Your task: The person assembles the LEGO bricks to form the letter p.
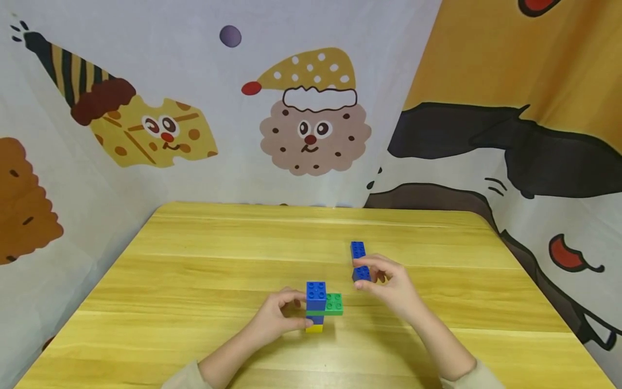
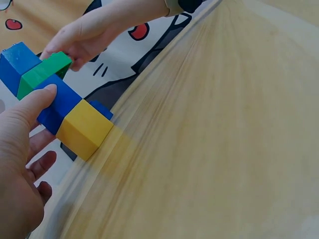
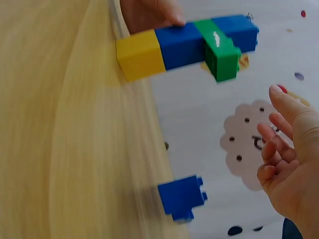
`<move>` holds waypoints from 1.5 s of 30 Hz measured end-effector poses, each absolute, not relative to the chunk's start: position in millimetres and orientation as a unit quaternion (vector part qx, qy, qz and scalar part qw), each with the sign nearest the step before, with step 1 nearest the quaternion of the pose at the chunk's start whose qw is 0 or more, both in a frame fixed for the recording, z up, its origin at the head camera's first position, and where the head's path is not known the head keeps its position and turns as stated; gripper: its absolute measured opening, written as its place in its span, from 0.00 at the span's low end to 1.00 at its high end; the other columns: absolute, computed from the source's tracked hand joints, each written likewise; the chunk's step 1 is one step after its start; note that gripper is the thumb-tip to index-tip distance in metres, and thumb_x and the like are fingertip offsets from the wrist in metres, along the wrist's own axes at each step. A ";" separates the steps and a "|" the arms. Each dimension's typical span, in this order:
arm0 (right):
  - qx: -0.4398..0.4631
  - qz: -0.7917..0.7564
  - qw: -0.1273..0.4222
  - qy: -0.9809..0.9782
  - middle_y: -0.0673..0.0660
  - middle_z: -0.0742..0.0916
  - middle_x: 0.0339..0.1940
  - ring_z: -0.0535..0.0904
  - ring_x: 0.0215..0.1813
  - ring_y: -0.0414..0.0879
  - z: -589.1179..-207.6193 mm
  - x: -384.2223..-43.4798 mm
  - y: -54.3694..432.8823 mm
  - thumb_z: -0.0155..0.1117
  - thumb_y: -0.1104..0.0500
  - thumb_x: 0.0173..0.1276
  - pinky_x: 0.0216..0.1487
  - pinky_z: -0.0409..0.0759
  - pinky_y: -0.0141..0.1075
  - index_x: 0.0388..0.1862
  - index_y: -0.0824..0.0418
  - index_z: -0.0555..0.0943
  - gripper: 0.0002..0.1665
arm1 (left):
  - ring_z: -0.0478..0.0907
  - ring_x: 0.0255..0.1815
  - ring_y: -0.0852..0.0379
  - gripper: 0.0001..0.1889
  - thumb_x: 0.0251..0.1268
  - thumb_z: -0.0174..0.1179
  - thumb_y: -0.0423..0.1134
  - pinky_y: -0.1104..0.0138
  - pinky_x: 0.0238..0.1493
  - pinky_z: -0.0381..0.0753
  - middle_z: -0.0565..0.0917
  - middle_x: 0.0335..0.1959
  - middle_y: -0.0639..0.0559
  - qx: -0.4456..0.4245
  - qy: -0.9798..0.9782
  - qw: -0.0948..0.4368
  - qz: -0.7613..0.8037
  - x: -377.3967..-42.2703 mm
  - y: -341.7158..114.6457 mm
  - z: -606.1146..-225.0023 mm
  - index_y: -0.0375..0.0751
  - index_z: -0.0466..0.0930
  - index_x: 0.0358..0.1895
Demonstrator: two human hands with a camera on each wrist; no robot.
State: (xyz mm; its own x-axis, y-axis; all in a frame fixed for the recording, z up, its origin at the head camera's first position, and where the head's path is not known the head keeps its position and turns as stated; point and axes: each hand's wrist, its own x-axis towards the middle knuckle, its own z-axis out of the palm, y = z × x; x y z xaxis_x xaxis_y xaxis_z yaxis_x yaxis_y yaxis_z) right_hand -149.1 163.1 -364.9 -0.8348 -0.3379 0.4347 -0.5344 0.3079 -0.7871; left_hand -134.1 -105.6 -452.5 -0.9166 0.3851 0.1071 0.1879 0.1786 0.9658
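A tower of toy building bricks (image 1: 316, 303) stands upright on the table, with a yellow brick (image 2: 85, 129) at the bottom, a blue brick above it, a flat green brick (image 3: 221, 57) jutting out to one side, and another blue brick (image 1: 316, 296) on top. My left hand (image 1: 277, 317) grips the tower from its left side, thumb on the lower blue brick and fingers behind. Over a loose blue brick (image 3: 180, 195) hovers my right hand (image 1: 391, 286), its thumb and index finger spread; the right wrist view shows a gap between hand and brick.
Just beyond that loose brick lies another blue brick (image 1: 357, 249). The wooden table (image 1: 204, 243) ends at a back edge against a curtain (image 1: 233, 119) printed with cartoon figures.
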 end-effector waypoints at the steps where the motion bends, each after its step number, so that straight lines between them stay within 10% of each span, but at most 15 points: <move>1: 0.266 0.520 0.092 -0.806 0.56 0.80 0.30 0.69 0.29 0.48 -366.2 -151.0 164.9 0.71 0.72 0.54 0.27 0.68 0.35 0.48 0.69 0.82 0.20 | 0.71 0.46 0.49 0.21 0.48 0.74 0.37 0.58 0.47 0.70 0.79 0.40 0.53 0.188 0.764 0.080 0.612 -133.9 -105.5 -452.5 0.45 0.83 0.49; 15: 0.230 0.515 0.048 -0.824 0.68 0.82 0.42 0.68 0.30 0.46 -385.2 -169.0 181.4 0.70 0.69 0.58 0.27 0.67 0.32 0.50 0.69 0.81 0.20 | 0.70 0.47 0.49 0.23 0.48 0.74 0.37 0.57 0.48 0.69 0.78 0.41 0.53 0.189 0.764 0.073 0.613 -132.7 -105.9 -452.5 0.45 0.82 0.51; 45: 0.202 0.488 0.010 -0.849 0.55 0.81 0.53 0.72 0.34 0.49 -446.8 -206.5 211.8 0.74 0.59 0.57 0.29 0.73 0.34 0.57 0.60 0.79 0.28 | 0.66 0.43 0.45 0.24 0.50 0.72 0.36 0.60 0.44 0.64 0.77 0.40 0.51 0.184 0.751 0.007 0.634 -122.7 -94.6 -441.2 0.40 0.80 0.53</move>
State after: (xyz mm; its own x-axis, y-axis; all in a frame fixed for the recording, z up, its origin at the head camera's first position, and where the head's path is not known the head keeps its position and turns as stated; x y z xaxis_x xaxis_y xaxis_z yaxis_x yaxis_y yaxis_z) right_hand -206.5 211.8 -446.8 -0.9185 -0.3326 0.2137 -0.3519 0.4418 -0.8252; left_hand -122.7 -94.6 -441.2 -0.9325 0.2843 0.2229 0.2675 0.1288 0.9549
